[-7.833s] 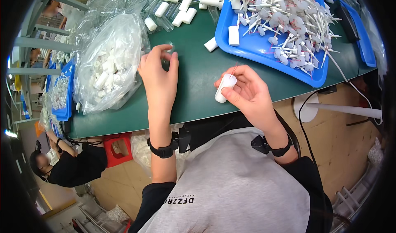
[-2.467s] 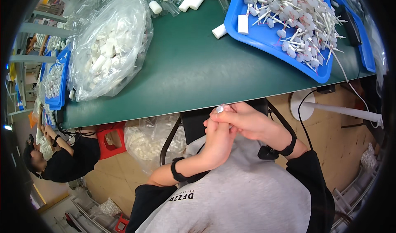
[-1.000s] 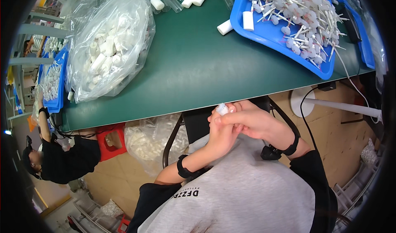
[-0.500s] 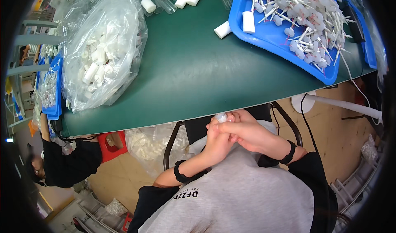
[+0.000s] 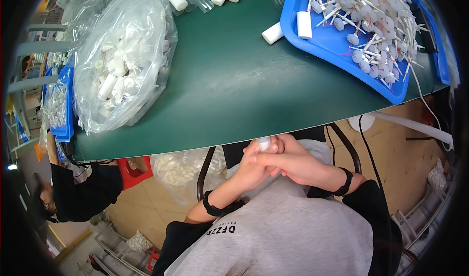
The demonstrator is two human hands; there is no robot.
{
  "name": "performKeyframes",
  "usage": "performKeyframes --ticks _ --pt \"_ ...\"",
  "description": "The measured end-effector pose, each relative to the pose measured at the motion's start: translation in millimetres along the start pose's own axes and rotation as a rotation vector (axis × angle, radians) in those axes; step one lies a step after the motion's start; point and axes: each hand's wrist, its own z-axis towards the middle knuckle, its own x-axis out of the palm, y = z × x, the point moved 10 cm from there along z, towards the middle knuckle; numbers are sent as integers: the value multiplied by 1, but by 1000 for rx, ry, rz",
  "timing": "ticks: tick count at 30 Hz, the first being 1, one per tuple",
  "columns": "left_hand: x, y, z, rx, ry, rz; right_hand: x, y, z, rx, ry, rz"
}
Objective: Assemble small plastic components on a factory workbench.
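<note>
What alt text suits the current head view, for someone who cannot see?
A person's left-hand grip and right-hand grip clasp a mostly hidden white piece by the near edge of a green table. On it, a clear bag of white cylinders lies left, a blue tray heaped with stick-and-disc pieces right.

White piece, four o'clock: is looking smooth, plastic. Tabletop, twelve o'clock: is showing smooth sheen. Bag, ten o'clock: is glinting, clear wrinkled plastic. Tray, two o'clock: is shining, smooth blue plastic. Shirtfront, five o'clock: is appearing matt, cloth.
</note>
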Motion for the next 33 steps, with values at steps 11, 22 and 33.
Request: performKeyframes --ticks 11,22,33 --pt "-11 -9 -20 6 24 324 16 -8 5 -30 92 -147" --pt "-4 3 -24 -81 283 -71 21 6 -7 -28 139 -136" --pt "57 -103 -44 82 211 103 25 33 -32 -313 358 8"
